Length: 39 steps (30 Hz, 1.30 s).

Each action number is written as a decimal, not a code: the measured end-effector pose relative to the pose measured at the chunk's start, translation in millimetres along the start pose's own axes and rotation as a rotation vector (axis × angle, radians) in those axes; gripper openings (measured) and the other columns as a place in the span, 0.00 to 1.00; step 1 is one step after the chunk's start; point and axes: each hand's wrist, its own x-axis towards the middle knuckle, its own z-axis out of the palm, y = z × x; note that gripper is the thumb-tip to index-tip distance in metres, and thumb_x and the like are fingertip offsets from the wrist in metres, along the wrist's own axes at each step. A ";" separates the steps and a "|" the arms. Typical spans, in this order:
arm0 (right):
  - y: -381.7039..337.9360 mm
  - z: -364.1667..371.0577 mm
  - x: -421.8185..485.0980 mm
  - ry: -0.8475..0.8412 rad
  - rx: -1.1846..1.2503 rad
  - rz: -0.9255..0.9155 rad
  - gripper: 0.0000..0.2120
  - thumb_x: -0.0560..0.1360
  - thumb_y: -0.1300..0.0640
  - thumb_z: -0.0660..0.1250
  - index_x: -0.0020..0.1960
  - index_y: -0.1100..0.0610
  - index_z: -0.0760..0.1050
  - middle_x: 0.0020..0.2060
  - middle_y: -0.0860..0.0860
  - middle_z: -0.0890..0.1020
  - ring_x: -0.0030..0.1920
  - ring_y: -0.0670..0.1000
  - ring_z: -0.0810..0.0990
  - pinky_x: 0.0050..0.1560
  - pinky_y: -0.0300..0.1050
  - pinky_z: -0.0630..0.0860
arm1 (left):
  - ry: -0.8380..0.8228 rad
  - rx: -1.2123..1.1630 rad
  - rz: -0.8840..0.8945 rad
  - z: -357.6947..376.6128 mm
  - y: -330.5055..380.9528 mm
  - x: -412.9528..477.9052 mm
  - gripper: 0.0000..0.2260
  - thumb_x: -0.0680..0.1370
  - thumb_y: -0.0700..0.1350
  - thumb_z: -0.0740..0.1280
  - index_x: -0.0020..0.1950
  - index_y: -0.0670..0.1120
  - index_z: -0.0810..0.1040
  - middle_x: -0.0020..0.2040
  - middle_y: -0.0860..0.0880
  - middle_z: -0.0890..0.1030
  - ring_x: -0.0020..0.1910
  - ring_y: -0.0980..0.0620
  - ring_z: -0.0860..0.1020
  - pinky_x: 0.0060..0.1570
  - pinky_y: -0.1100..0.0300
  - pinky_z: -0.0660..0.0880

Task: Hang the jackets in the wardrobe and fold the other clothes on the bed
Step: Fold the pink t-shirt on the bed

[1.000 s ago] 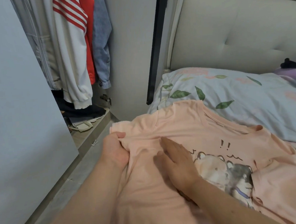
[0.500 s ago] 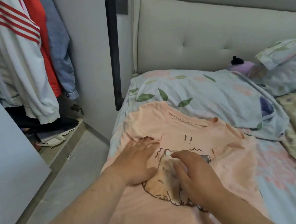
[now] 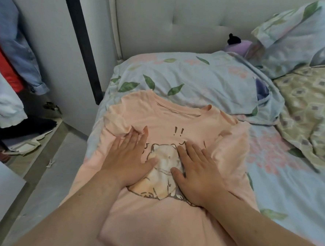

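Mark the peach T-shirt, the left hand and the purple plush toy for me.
peach T-shirt [image 3: 196,123]: head view, bare chest fabric just below the collar.
left hand [image 3: 126,159]: head view, back of the hand, lying flat on the shirt.
purple plush toy [image 3: 237,47]: head view, its purple body by the headboard.

The left grip lies flat with straight fingers on a peach T-shirt spread over the bed, its fingertips at a wrinkled fold. Just right of it, the right grip presses flat on the bear print. A leaf-print pillow lies beyond both grips. Jackets hang well left of the left grip.
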 end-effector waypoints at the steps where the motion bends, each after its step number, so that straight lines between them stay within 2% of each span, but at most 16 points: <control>1: 0.5 1.0 0.9 -0.001 0.007 0.004 0.37 0.75 0.34 0.42 0.80 0.50 0.50 0.80 0.52 0.51 0.80 0.50 0.47 0.74 0.44 0.35 | -0.005 -0.003 -0.003 0.3 0.4 0.5 0.40 0.72 0.72 0.42 0.75 0.57 0.25 0.79 0.53 0.36 0.76 0.58 0.32 0.76 0.52 0.35; 3: -1.3 -1.7 0.9 -0.014 0.010 0.013 0.36 0.76 0.35 0.43 0.80 0.50 0.51 0.80 0.53 0.53 0.80 0.51 0.48 0.75 0.46 0.37 | 0.031 -0.009 -0.017 -0.9 3.2 -4.1 0.38 0.75 0.70 0.44 0.76 0.57 0.27 0.79 0.53 0.36 0.77 0.56 0.33 0.76 0.51 0.37; 7: -4.5 -19.5 -6.1 -0.026 0.047 0.004 0.29 0.80 0.43 0.51 0.78 0.54 0.59 0.78 0.55 0.60 0.78 0.53 0.55 0.78 0.51 0.48 | 0.104 -0.065 -0.116 -3.8 22.9 -45.7 0.30 0.81 0.59 0.46 0.81 0.50 0.44 0.81 0.42 0.45 0.80 0.47 0.44 0.78 0.50 0.44; 9: -6.1 -29.6 -18.9 -0.030 0.083 -0.013 0.23 0.82 0.49 0.53 0.74 0.55 0.65 0.74 0.54 0.67 0.75 0.54 0.61 0.75 0.52 0.56 | 0.112 -0.115 -0.141 -0.8 30.3 -82.3 0.28 0.82 0.57 0.47 0.80 0.47 0.52 0.80 0.41 0.52 0.79 0.45 0.50 0.77 0.50 0.47; 11: -7.5 -39.0 -46.5 -0.050 0.147 -0.050 0.20 0.82 0.52 0.55 0.71 0.57 0.70 0.71 0.55 0.71 0.72 0.55 0.65 0.73 0.53 0.60 | 0.094 -0.155 -0.151 3.3 30.7 -124.3 0.27 0.82 0.55 0.50 0.79 0.47 0.56 0.80 0.43 0.55 0.79 0.46 0.52 0.77 0.51 0.47; 16: 6.5 -58.3 -155.8 -0.069 0.355 -0.058 0.19 0.78 0.58 0.64 0.68 0.60 0.74 0.65 0.57 0.77 0.65 0.56 0.73 0.67 0.38 0.61 | 0.021 -0.185 -0.243 -0.2 23.5 -222.1 0.25 0.83 0.52 0.54 0.79 0.46 0.59 0.80 0.45 0.56 0.79 0.48 0.52 0.77 0.53 0.46; 18: 16.1 -65.3 -193.5 -0.018 0.392 -0.033 0.14 0.76 0.61 0.66 0.62 0.60 0.78 0.57 0.56 0.81 0.58 0.54 0.76 0.60 0.34 0.64 | 0.007 -0.178 -0.305 -3.6 19.0 -252.4 0.24 0.83 0.51 0.55 0.78 0.46 0.60 0.80 0.44 0.57 0.79 0.46 0.53 0.76 0.49 0.50; 20: 23.4 -74.2 -226.3 0.024 0.402 0.009 0.12 0.74 0.63 0.68 0.57 0.60 0.80 0.53 0.54 0.83 0.54 0.52 0.77 0.59 0.34 0.67 | 0.010 -0.231 -0.436 -5.8 14.2 -278.5 0.24 0.83 0.51 0.56 0.78 0.45 0.61 0.78 0.41 0.59 0.77 0.42 0.57 0.73 0.46 0.57; 23: 30.6 -83.4 -267.8 -0.007 0.371 0.109 0.14 0.74 0.60 0.68 0.59 0.57 0.79 0.56 0.52 0.79 0.56 0.52 0.75 0.57 0.37 0.67 | 0.029 -0.562 -0.691 -11.3 13.9 -307.5 0.23 0.82 0.52 0.59 0.73 0.41 0.66 0.70 0.36 0.70 0.68 0.36 0.69 0.67 0.42 0.67; 25: 31.7 -92.1 -288.3 -0.058 0.415 0.357 0.14 0.75 0.52 0.66 0.59 0.56 0.74 0.53 0.50 0.75 0.51 0.52 0.76 0.49 0.43 0.71 | 0.016 -0.779 -0.789 -16.2 20.1 -320.6 0.23 0.78 0.56 0.63 0.64 0.39 0.73 0.62 0.37 0.77 0.61 0.38 0.75 0.63 0.43 0.71; 27: 34.9 -98.6 -300.7 -0.169 0.403 0.576 0.15 0.73 0.45 0.64 0.48 0.56 0.71 0.43 0.48 0.76 0.40 0.50 0.76 0.39 0.46 0.71 | -0.035 -0.936 -0.818 -21.3 28.2 -329.4 0.25 0.73 0.58 0.64 0.56 0.38 0.77 0.55 0.39 0.81 0.54 0.39 0.79 0.60 0.42 0.74; 29: 37.0 -105.8 -308.3 -0.323 0.386 0.616 0.18 0.70 0.42 0.65 0.38 0.56 0.66 0.32 0.46 0.71 0.31 0.48 0.69 0.33 0.45 0.66 | -0.012 -1.116 -0.892 -22.9 32.5 -334.9 0.21 0.77 0.52 0.67 0.59 0.35 0.77 0.56 0.35 0.80 0.56 0.37 0.79 0.62 0.39 0.73; 31: 36.6 -114.4 -310.7 -0.467 0.424 0.568 0.16 0.69 0.47 0.67 0.36 0.55 0.64 0.32 0.49 0.67 0.33 0.49 0.63 0.34 0.44 0.62 | -0.014 -1.312 -1.010 -23.4 32.0 -335.7 0.18 0.80 0.47 0.66 0.63 0.35 0.75 0.59 0.34 0.79 0.59 0.36 0.77 0.64 0.39 0.72; 34: 33.6 -124.8 -308.8 -0.569 0.477 0.451 0.07 0.70 0.60 0.62 0.35 0.55 0.67 0.32 0.49 0.71 0.34 0.49 0.65 0.35 0.42 0.65 | -0.180 -1.574 -1.122 -29.8 31.1 -337.1 0.16 0.80 0.48 0.66 0.60 0.37 0.77 0.56 0.35 0.80 0.54 0.37 0.78 0.62 0.41 0.72; 37: 32.7 -138.1 -305.8 -0.528 0.784 0.617 0.05 0.64 0.66 0.59 0.34 0.58 0.65 0.28 0.54 0.69 0.26 0.51 0.65 0.28 0.40 0.64 | -0.167 -1.680 -1.174 -31.3 29.6 -329.9 0.17 0.81 0.49 0.64 0.62 0.38 0.75 0.57 0.36 0.79 0.51 0.38 0.78 0.61 0.40 0.71; 39: 31.2 -142.2 -303.6 -0.545 0.857 0.698 0.05 0.63 0.65 0.62 0.31 0.60 0.65 0.22 0.55 0.68 0.20 0.52 0.66 0.24 0.37 0.64 | -0.097 -1.670 -1.212 -29.7 31.4 -323.3 0.18 0.80 0.50 0.65 0.64 0.39 0.75 0.61 0.37 0.78 0.56 0.37 0.77 0.61 0.39 0.71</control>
